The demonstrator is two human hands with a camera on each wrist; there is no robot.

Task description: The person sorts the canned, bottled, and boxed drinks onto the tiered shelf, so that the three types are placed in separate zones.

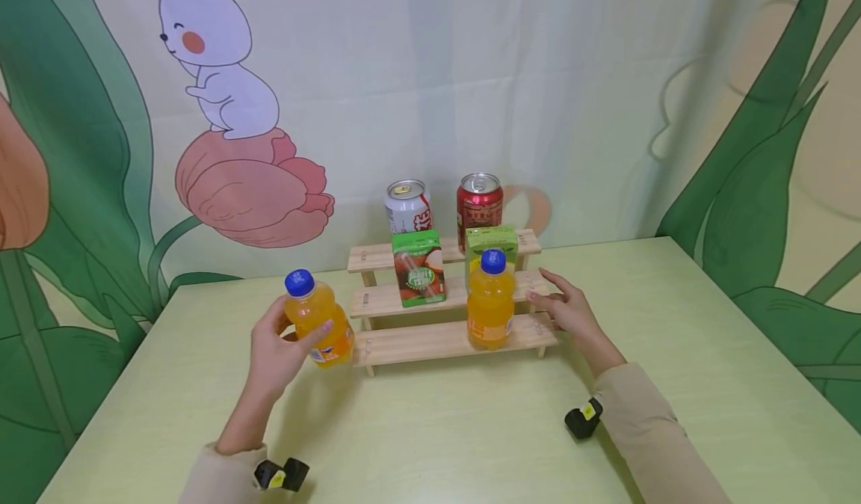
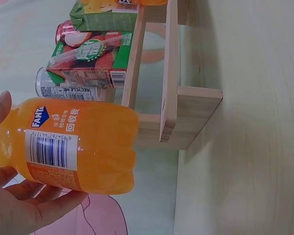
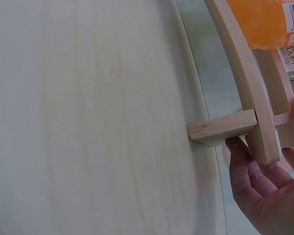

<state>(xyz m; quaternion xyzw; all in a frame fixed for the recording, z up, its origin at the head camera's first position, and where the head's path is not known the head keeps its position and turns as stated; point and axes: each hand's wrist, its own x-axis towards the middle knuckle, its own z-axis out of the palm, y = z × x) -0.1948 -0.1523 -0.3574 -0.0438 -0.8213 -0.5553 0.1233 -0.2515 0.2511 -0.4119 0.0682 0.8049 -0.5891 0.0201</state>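
My left hand (image 1: 276, 351) grips a bottle of orange soda (image 1: 323, 332) with a blue cap, slightly tilted, just left of a three-step wooden rack (image 1: 410, 345). In the left wrist view the Fanta label and barcode of this soda bottle (image 2: 98, 147) show. My right hand (image 1: 572, 309) holds the rack's right end, its thumb by the middle step. Curled fingers (image 3: 242, 178) lie against that end in the right wrist view. A second orange soda bottle (image 1: 489, 309) stands upright on the lowest step, towards the right.
On the middle step stand a red-and-green juice carton (image 1: 418, 268) and a light green carton (image 1: 476, 242), partly hidden by the bottle. A white can (image 1: 406, 209) and a red can (image 1: 479, 209) occupy the top step. Behind the table (image 1: 430, 429) hangs a printed curtain (image 1: 572, 78).
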